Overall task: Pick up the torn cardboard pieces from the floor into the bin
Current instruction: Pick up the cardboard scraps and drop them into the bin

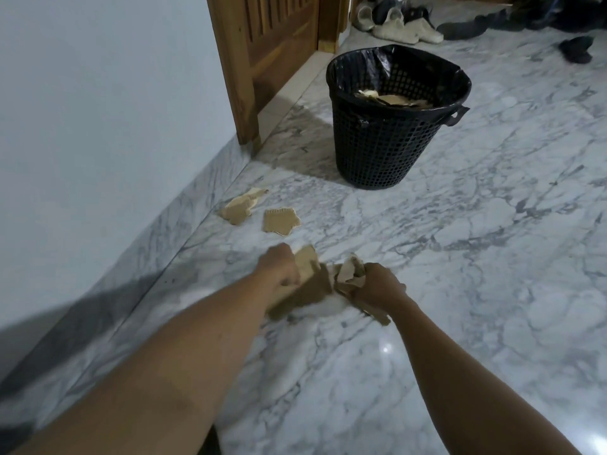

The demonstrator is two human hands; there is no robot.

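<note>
The marble floor [460, 257] fills most of my view, with the pale wall [98, 126] rising along the 9 o'clock side and a wooden door [262, 60] up at 11 o'clock. The black mesh bin [377, 152] stands upright at about 1 o'clock from my hands, well apart from them, and cardboard scraps [392, 100] already lie inside its liner. Beyond it, at 12 o'clock, sits a heap of shoes [407, 29].

My hands are low over the floor, close together but not touching. My left hand [279, 270] is curled round a pale piece [307, 261] that sticks up toward 1 o'clock. A big brown piece [312, 290] lies just beneath it, its long axis running from 7 to 1 o'clock (too blurred to tell whether I grip it too). My right hand [377, 285] clutches a crumpled bundle [349, 274], with a strip trailing toward 5 o'clock.

Two loose pieces rest flat on the floor at 11 o'clock from my left hand: a jagged piece [239, 208] beside the wall, lying from 8 to 2 o'clock, and a squarish piece [281, 221] just to its 3 o'clock.
</note>
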